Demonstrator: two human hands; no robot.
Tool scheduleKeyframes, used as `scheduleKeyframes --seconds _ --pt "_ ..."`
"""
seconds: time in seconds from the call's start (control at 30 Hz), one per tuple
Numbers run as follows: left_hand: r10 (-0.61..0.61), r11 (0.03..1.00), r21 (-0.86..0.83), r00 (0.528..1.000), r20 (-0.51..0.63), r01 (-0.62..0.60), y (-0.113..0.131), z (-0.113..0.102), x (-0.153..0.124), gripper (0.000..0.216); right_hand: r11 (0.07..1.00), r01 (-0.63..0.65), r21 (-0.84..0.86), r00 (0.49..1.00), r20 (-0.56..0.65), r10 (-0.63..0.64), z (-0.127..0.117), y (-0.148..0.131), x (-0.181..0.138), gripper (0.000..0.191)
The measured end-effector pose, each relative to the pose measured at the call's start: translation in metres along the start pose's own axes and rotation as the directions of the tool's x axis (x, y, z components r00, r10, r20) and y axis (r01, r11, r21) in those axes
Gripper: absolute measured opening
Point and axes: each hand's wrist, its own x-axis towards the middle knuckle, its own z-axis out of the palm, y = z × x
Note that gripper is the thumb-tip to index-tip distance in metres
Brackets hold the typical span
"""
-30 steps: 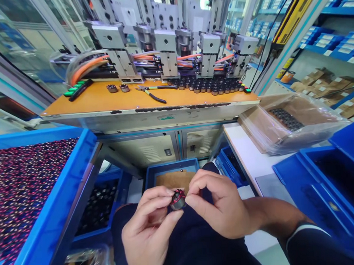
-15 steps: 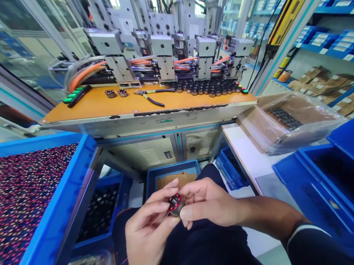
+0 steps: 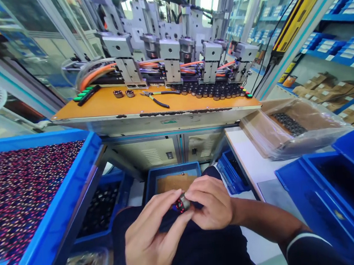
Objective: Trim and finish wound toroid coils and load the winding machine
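Pinching round, red-wound metal stator (image 3: 183,203)

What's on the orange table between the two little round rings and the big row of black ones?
Pliers with yellow-green handles lie there on the orange table, seen in the head view.

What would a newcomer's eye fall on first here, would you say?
Low in the middle, the left hand and right hand pinch a small red-wound part between them. A big blue bin of red-flecked pieces fills the left, and a grey machine stands behind the orange bench top.
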Motion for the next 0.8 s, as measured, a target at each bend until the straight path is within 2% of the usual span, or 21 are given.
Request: scheduleKeyframes --seconds 0.13,0.23,0.3,0.37,0.43,0.5,0.57,0.6,0.7,0.8 --pt "0.078 0.996 0.042 0.997 0.019 -0.079 -0.004 0.000 0.002 0.037 0.971 -0.186 0.149 0.980 0.101 0.172 -0.011 -0.007 0.010 0.029" --pt "0.180 0.980 0.077 0.983 0.041 -0.182 -0.007 -0.002 0.001 0.036 0.963 -0.215 0.163 0.975 0.095 0.202 -0.014 -0.010 0.016 0.023" --pt "0.188 0.977 0.092 0.981 0.058 -0.192 -0.008 -0.003 -0.001 0.036 0.956 -0.238 0.172 0.970 0.079 0.228 -0.013 -0.013 0.018 0.014" --pt "0.164 0.981 0.100 0.985 0.046 -0.168 -0.008 -0.003 -0.004 0.036 0.919 -0.314 0.236 0.949 0.092 0.301 -0.012 -0.015 0.020 0.003" --pt "0.120 0.990 0.072 0.993 0.014 -0.121 -0.009 -0.003 -0.007 0.038 0.819 -0.463 0.341 0.886 0.142 0.442 -0.013 -0.019 0.023 0.006" --pt "0.059 0.998 -0.006 0.998 -0.019 -0.059 -0.010 -0.003 -0.008 0.038 0.651 -0.631 0.422 0.769 0.229 0.597 -0.014 -0.021 0.026 0.015" --pt "-0.002 0.995 -0.100 1.000 -0.023 0.000 -0.011 -0.002 -0.009 0.036 0.487 -0.742 0.461 0.651 0.322 0.687 -0.015 -0.021 0.028 0.021" --pt "-0.027 0.990 -0.139 1.000 -0.015 0.025 -0.012 -0.001 -0.009 0.035 0.424 -0.775 0.468 0.606 0.363 0.707 -0.015 -0.021 0.029 0.024" --pt "-0.040 0.982 -0.183 0.999 0.010 0.041 -0.015 0.001 -0.010 0.032 0.294 -0.830 0.474 0.516 0.452 0.728 -0.016 -0.017 0.029 0.029" --pt "0.020 0.987 -0.158 1.000 -0.023 -0.023 -0.018 -0.001 -0.010 0.035 0.196 -0.874 0.444 0.430 0.521 0.738 -0.014 -0.016 0.028 0.031"
